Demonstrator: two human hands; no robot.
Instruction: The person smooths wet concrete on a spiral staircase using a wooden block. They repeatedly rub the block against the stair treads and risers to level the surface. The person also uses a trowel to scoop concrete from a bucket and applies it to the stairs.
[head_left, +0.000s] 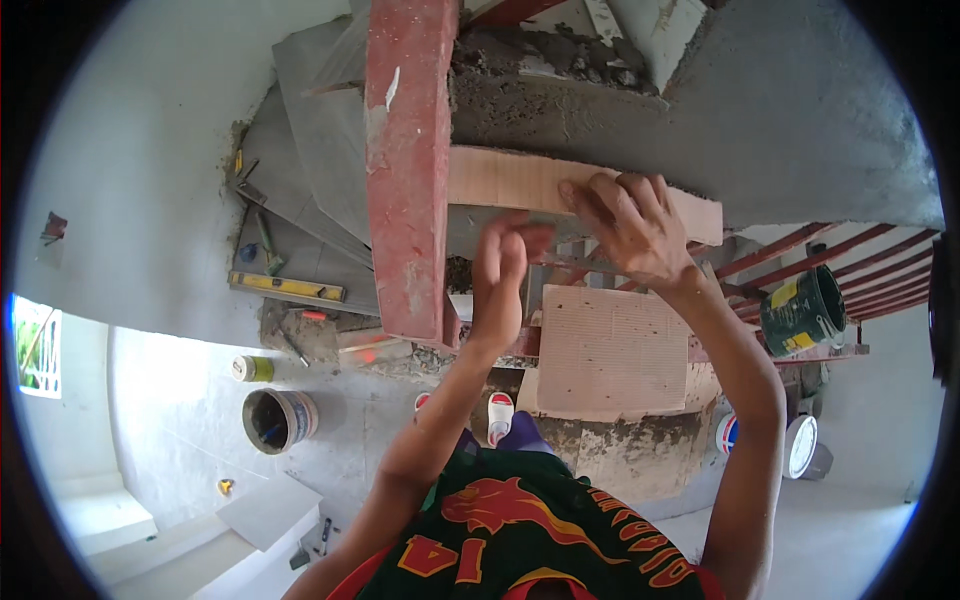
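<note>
A long, narrow tan tile strip (510, 178) stands along the edge of a grey cement step, its left end against a red painted steel beam (408, 170). My right hand (635, 225) is closed on the strip's right half, fingers bent over its face. Just below the strip, near the beam, my left hand (503, 265) is lifted, slightly blurred, with its fingers apart and nothing visible in them. Between my forearms lies a square tile (613, 350), its ribbed tan back facing up.
Left of the beam, a yellow level (287, 287) and hand tools lie on grey tiles. A mortar bucket (280, 420) and a small tin (252, 369) stand on the floor. At right, a dark green bucket (802, 310) sits by red metal bars (880, 262).
</note>
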